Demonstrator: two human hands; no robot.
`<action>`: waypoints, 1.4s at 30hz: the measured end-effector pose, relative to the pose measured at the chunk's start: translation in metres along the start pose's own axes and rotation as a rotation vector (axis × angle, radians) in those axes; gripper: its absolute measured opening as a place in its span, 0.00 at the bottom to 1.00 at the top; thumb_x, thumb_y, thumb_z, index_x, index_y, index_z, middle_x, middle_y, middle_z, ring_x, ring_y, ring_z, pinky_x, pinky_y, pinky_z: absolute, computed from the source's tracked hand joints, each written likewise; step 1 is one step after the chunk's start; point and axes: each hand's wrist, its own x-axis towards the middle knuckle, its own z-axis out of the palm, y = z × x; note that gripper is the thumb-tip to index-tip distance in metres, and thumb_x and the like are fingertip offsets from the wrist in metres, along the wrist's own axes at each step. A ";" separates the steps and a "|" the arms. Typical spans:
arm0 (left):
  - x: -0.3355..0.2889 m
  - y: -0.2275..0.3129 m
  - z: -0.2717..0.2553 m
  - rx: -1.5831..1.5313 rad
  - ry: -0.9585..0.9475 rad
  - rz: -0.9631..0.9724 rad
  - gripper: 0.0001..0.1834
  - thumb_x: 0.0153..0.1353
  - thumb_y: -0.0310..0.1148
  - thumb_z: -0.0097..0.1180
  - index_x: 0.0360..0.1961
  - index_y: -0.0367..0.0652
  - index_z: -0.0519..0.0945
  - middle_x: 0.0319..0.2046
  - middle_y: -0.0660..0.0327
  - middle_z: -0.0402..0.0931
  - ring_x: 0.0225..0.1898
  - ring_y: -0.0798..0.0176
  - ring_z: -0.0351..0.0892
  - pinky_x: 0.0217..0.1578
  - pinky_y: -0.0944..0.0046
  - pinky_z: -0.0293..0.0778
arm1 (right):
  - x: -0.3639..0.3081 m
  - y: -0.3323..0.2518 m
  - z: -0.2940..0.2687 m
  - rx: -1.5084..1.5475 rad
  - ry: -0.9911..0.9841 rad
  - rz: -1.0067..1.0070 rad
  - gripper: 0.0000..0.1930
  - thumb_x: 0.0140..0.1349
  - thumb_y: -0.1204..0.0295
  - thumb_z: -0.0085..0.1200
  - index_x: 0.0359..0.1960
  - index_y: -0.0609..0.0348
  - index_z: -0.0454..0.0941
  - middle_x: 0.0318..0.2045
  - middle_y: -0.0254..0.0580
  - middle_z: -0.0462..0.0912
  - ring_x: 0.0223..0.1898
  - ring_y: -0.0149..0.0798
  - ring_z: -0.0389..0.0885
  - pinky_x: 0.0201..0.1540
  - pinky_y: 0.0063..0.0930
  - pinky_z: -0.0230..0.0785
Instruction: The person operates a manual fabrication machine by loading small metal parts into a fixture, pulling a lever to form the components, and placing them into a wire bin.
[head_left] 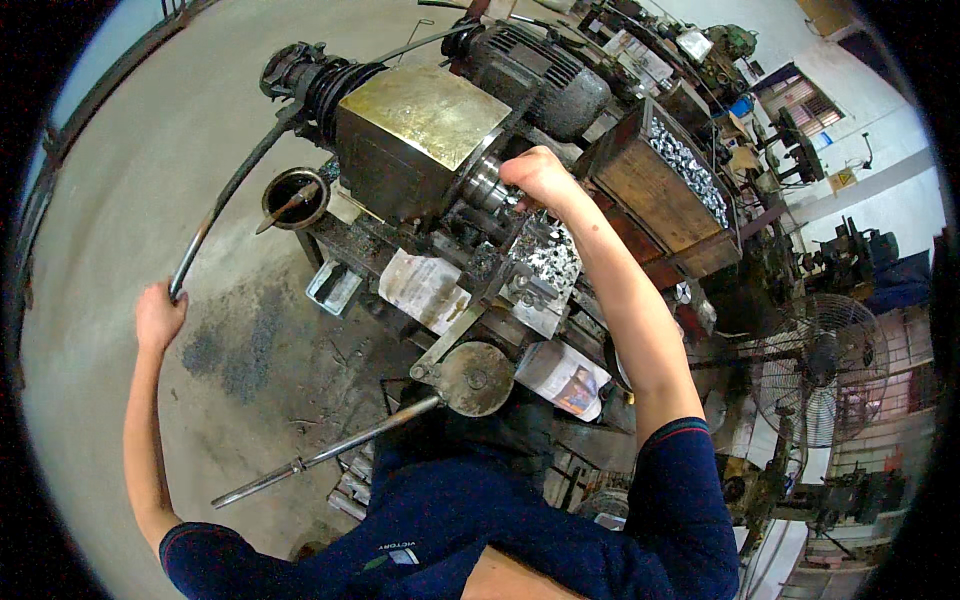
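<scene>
My left hand (161, 314) is wrapped around the lower end of a long metal lever (203, 238). This lever curves up to the dark ribbed pulley end of a lathe-like machine. The machine's boxy headstock (422, 118) has a worn, oily metal top. At its right side sticks out a shiny round spindle nose (487, 186). There my right hand (541, 178) is closed, its fingers curled down beside the spindle; whatever they grip is hidden. Below it lies a slide (540, 280) covered with metal chips.
A wooden box (655, 170) full of small metal parts stands right of the machine. An electric motor (540, 75) sits behind. Nearer me are a round metal disc (477, 380) and a long handle (330, 452). A dark pot (296, 198) hangs left; a fan (820, 358) stands right.
</scene>
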 end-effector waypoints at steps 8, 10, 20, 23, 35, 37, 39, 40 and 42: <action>-0.041 0.065 0.006 -0.298 -0.158 -0.131 0.13 0.46 0.33 0.55 0.32 0.35 0.73 0.22 0.45 0.74 0.29 0.44 0.75 0.31 0.51 0.71 | -0.011 -0.008 0.001 0.165 -0.047 0.011 0.09 0.46 0.69 0.51 0.23 0.64 0.75 0.16 0.36 0.72 0.11 0.34 0.73 0.10 0.23 0.62; -0.026 0.026 0.024 0.022 -0.068 -0.045 0.14 0.47 0.33 0.53 0.35 0.37 0.74 0.23 0.45 0.75 0.29 0.45 0.76 0.31 0.49 0.71 | -0.008 -0.003 0.001 0.161 -0.029 0.016 0.09 0.46 0.69 0.52 0.26 0.63 0.75 0.19 0.37 0.73 0.10 0.34 0.73 0.10 0.23 0.63; 0.081 -0.082 0.023 0.476 0.174 0.005 0.07 0.51 0.28 0.47 0.32 0.41 0.74 0.23 0.50 0.75 0.28 0.48 0.77 0.27 0.53 0.73 | -0.016 0.006 -0.003 -0.286 0.012 -0.371 0.12 0.41 0.68 0.52 0.23 0.66 0.77 0.21 0.44 0.78 0.27 0.33 0.76 0.34 0.27 0.68; 0.067 -0.045 0.009 0.322 0.066 -0.237 0.10 0.50 0.34 0.50 0.33 0.42 0.79 0.31 0.51 0.78 0.34 0.47 0.77 0.36 0.51 0.73 | -0.052 0.003 -0.019 -0.287 0.223 -0.440 0.11 0.39 0.71 0.54 0.26 0.62 0.78 0.35 0.52 0.78 0.38 0.42 0.77 0.41 0.28 0.68; 0.008 0.146 0.222 -0.289 -0.383 0.248 0.27 0.44 0.42 0.60 0.47 0.43 0.72 0.42 0.45 0.73 0.47 0.44 0.71 0.45 0.51 0.69 | -0.285 0.191 -0.116 -0.132 0.491 0.069 0.13 0.38 0.75 0.51 0.30 0.65 0.77 0.29 0.47 0.80 0.31 0.36 0.77 0.35 0.26 0.68; 0.017 0.163 0.217 0.001 -0.406 0.322 0.23 0.44 0.38 0.58 0.44 0.47 0.73 0.39 0.51 0.76 0.43 0.47 0.74 0.41 0.51 0.71 | -0.326 0.227 -0.114 -0.032 0.538 0.254 0.11 0.43 0.74 0.52 0.30 0.66 0.77 0.20 0.41 0.77 0.23 0.30 0.73 0.27 0.23 0.66; 0.039 0.168 0.197 0.133 -0.406 0.516 0.20 0.45 0.36 0.57 0.43 0.47 0.74 0.37 0.54 0.77 0.40 0.50 0.76 0.38 0.53 0.72 | -0.360 0.233 -0.115 -0.139 0.557 0.311 0.12 0.42 0.79 0.46 0.29 0.67 0.78 0.21 0.39 0.79 0.27 0.26 0.74 0.30 0.21 0.66; 0.053 0.177 0.187 0.463 -0.375 0.594 0.16 0.47 0.33 0.55 0.40 0.49 0.76 0.34 0.56 0.78 0.37 0.56 0.78 0.35 0.57 0.74 | -0.375 0.253 -0.118 -0.076 0.606 0.381 0.12 0.41 0.78 0.47 0.30 0.66 0.78 0.21 0.39 0.78 0.26 0.26 0.74 0.29 0.21 0.66; 0.059 0.168 0.190 0.574 -0.377 0.584 0.15 0.48 0.34 0.54 0.40 0.52 0.76 0.35 0.58 0.78 0.37 0.58 0.78 0.34 0.59 0.74 | -0.393 0.277 -0.122 -0.097 0.688 0.429 0.13 0.41 0.75 0.49 0.31 0.67 0.78 0.21 0.41 0.78 0.26 0.29 0.75 0.30 0.23 0.66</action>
